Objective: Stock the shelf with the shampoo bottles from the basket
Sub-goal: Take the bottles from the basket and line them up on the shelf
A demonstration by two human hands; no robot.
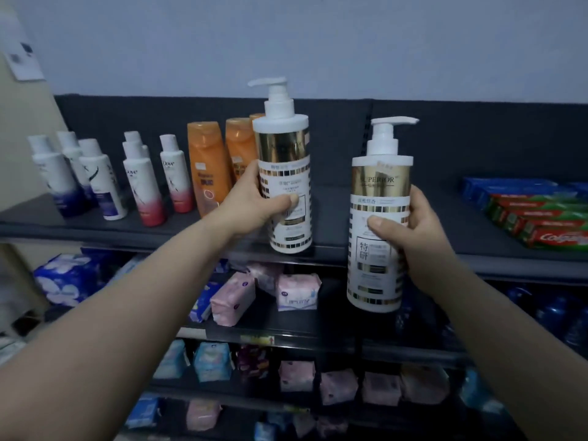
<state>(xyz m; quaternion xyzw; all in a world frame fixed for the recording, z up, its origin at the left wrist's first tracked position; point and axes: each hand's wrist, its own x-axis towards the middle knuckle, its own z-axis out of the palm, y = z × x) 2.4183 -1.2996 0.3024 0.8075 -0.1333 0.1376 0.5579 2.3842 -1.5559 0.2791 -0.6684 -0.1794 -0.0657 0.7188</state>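
My left hand (254, 205) grips a white and gold pump shampoo bottle (284, 148) upright, its base level with the front edge of the dark top shelf (337, 218). My right hand (410, 227) grips a second white and gold pump bottle (377, 249), also upright, held lower and in front of the shelf edge. The two bottles are apart. The basket is out of view.
On the top shelf stand several white Dove bottles (140, 183) at the left, orange bottles (206, 167) behind my left hand, and toothpaste boxes (541, 218) at the right. Bare shelf lies between the orange bottles and the toothpaste. Lower shelves hold soft pink and blue packs (297, 291).
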